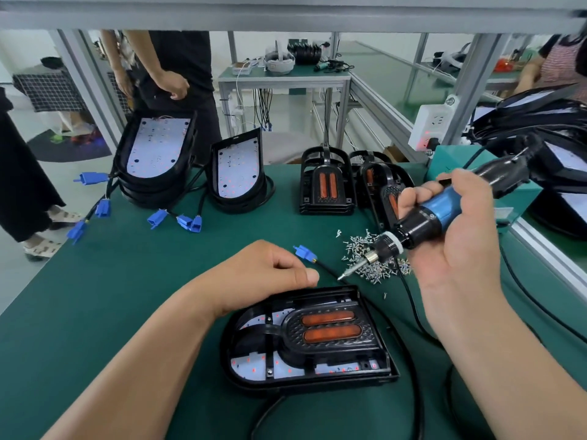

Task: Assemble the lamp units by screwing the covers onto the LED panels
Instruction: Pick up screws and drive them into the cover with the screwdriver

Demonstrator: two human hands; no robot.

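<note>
A black lamp unit (309, 341) lies flat on the green mat in front of me, its cover with two orange strips set over a white LED panel. My left hand (260, 274) rests at the unit's far left edge with curled fingers; nothing shows in it. My right hand (457, 236) grips a blue and black electric screwdriver (422, 223), held above the mat with its bit pointing down-left toward a pile of small silver screws (365, 252). The unit's blue connector (305, 252) lies just beyond my left thumb.
Stacks of LED panels in black housings (158, 160) (238, 173) stand at the back left with several blue plugs. Stacked black covers (327, 185) sit at the back centre. A teal box (460, 163) and more housings are at right. People stand behind the bench.
</note>
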